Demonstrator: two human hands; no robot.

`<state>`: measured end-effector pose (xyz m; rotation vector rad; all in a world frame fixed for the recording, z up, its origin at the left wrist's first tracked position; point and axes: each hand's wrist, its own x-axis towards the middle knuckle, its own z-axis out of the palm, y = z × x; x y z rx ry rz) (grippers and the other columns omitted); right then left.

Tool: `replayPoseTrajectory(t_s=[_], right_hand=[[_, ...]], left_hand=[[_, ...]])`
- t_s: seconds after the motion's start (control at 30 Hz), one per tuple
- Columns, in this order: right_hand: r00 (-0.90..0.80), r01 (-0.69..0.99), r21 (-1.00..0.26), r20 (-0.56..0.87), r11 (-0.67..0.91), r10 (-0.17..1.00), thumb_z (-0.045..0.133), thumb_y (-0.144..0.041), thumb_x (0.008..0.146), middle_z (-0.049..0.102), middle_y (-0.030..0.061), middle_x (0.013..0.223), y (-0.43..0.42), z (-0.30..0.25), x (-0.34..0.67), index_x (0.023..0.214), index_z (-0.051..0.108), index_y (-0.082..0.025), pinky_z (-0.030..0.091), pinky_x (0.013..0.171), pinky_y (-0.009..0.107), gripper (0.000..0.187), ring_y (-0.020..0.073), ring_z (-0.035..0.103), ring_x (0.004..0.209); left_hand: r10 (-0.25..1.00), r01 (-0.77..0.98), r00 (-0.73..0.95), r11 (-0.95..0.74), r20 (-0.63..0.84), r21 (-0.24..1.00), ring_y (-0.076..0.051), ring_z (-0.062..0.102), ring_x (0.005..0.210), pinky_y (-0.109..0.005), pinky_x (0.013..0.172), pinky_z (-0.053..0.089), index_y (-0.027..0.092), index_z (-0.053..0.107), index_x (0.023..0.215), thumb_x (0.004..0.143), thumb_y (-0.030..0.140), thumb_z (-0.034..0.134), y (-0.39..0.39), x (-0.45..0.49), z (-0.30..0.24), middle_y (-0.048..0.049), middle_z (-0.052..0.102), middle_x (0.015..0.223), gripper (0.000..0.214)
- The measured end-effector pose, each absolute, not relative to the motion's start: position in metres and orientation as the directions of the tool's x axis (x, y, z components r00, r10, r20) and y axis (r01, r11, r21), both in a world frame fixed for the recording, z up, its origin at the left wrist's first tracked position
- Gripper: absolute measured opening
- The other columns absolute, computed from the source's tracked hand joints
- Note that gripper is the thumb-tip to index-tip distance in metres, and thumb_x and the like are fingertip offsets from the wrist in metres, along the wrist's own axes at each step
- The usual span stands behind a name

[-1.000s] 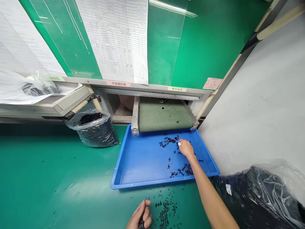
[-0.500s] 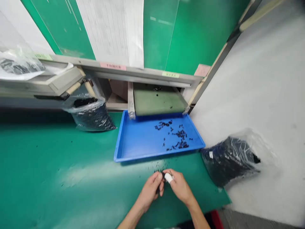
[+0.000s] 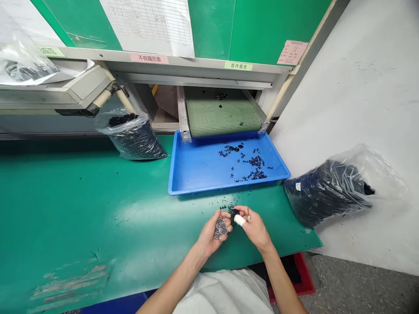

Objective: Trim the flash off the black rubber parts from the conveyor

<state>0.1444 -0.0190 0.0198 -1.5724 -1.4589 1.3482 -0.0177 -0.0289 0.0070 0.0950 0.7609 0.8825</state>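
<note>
Several small round dark discs with pale rings [image 3: 220, 227], which look like little wheels, lie in my left hand [image 3: 208, 235], its fingers curled around them. My right hand [image 3: 258, 231] pinches a black round piece [image 3: 235, 213] just beside the left fingertips. A white wrap [image 3: 240, 220] covers one digit of that hand, and a slim tan strip [image 3: 248, 214] shows at its fingers; what it is I cannot tell. Tiny black bits [image 3: 231, 206] are scattered on the green table [image 3: 147, 235] beyond both hands.
A blue tray [image 3: 196, 189] holds black scraps and a few black discs. Above its back edge ends a green conveyor belt [image 3: 216, 117] carrying small black parts. Bags of black parts stand at left [image 3: 140, 141] and right [image 3: 330, 192]. A red bin [image 3: 304, 274] sits below the table edge.
The view has tilted downward. My left hand has turned palm up, showing the discs, and my right hand has drawn slightly apart from it with the black piece.
</note>
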Motion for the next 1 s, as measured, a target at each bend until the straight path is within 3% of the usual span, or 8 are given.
replayPoseTrajectory(t_s=[0.1,0.23,0.33,0.43,0.53,0.6,0.83,1.0], right_hand=[[-0.049,0.339,-0.908,-0.28,-0.248,0.959,0.055,-0.032,0.078,0.053,-0.0003,0.082,-0.015,0.016,0.155,0.112,0.063,-0.019,0.041,0.06,0.025,0.037,0.0112,0.047,0.065],[-0.018,0.355,-0.896,-0.291,-0.266,0.957,0.054,-0.033,0.078,0.054,0.0002,0.081,-0.016,0.014,0.167,0.113,0.062,-0.019,0.041,0.06,0.025,0.039,0.0125,0.048,0.065],[-0.027,0.389,-0.89,-0.271,-0.239,0.962,0.053,-0.031,0.077,0.057,0.001,0.081,-0.021,0.017,0.166,0.111,0.063,-0.018,0.041,0.059,0.026,0.037,0.0126,0.049,0.063],[-0.108,0.446,-0.884,-0.21,-0.142,0.972,0.051,-0.027,0.079,0.059,0.0009,0.078,-0.027,0.024,0.155,0.106,0.064,-0.018,0.041,0.061,0.026,0.031,0.013,0.051,0.063],[-0.217,0.463,-0.886,-0.118,-0.004,0.969,0.046,-0.02,0.083,0.062,0.0005,0.079,-0.031,0.028,0.142,0.101,0.065,-0.021,0.041,0.067,0.026,0.026,0.0138,0.055,0.07],[-0.265,0.445,-0.894,-0.082,0.046,0.961,0.044,-0.016,0.084,0.064,0.0,0.08,-0.032,0.027,0.135,0.098,0.065,-0.022,0.041,0.069,0.025,0.026,0.0136,0.056,0.074],[-0.272,0.444,-0.896,-0.145,-0.009,0.951,0.037,-0.008,0.079,0.064,-0.0017,0.072,-0.019,0.014,0.134,0.092,0.062,-0.021,0.04,0.066,0.023,0.031,0.0132,0.057,0.068],[-0.172,0.728,-0.682,-0.276,-0.067,0.946,0.037,-0.011,0.079,0.067,0.0018,0.079,0.0,0.012,0.142,0.113,0.057,-0.022,0.038,0.071,0.027,0.041,0.0183,0.057,0.077]], left_hand=[[0.68,-0.762,0.347,0.606,-0.646,0.227,-0.017,0.068,0.075,-0.02,0.053,0.051,0.009,0.059,0.096,0.093,0.037,0.046,-0.026,-0.018,0.011,-0.0089,0.065,0.079,0.031],[0.676,-0.808,0.322,0.562,-0.663,0.18,-0.025,0.067,0.096,-0.032,0.077,0.055,0.007,0.06,0.103,0.093,0.037,0.045,-0.025,-0.017,0.014,-0.0151,0.068,0.098,0.035],[0.688,-0.761,0.336,0.601,-0.643,0.246,-0.019,0.068,0.08,-0.025,0.061,0.053,0.009,0.061,0.1,0.091,0.04,0.049,-0.027,-0.014,0.011,-0.0113,0.067,0.089,0.034],[0.743,-0.628,0.334,0.634,-0.58,0.451,-0.01,0.057,0.056,-0.015,0.037,0.032,0.012,0.06,0.093,0.086,0.045,0.057,-0.031,-0.008,0.01,-0.0042,0.061,0.073,0.034],[0.796,-0.453,0.339,0.606,-0.502,0.654,-0.006,0.044,0.046,-0.014,0.034,0.02,0.014,0.056,0.087,0.084,0.05,0.06,-0.036,-0.005,0.01,0.001,0.053,0.059,0.036],[0.808,-0.382,0.323,0.588,-0.493,0.713,-0.005,0.038,0.043,-0.014,0.035,0.019,0.016,0.053,0.085,0.083,0.052,0.058,-0.039,-0.004,0.008,0.0034,0.049,0.055,0.037],[0.818,-0.369,0.254,0.576,-0.517,0.73,-0.004,0.042,0.046,-0.015,0.036,0.02,0.015,0.052,0.083,0.081,0.052,0.062,-0.036,-0.005,-0.001,0.0027,0.051,0.065,0.038],[0.762,-0.504,0.245,0.628,-0.6,0.592,-0.004,0.045,0.046,-0.013,0.035,0.021,0.014,0.058,0.101,0.076,0.042,0.07,-0.021,-0.011,-0.003,0.0031,0.051,0.064,0.039]])
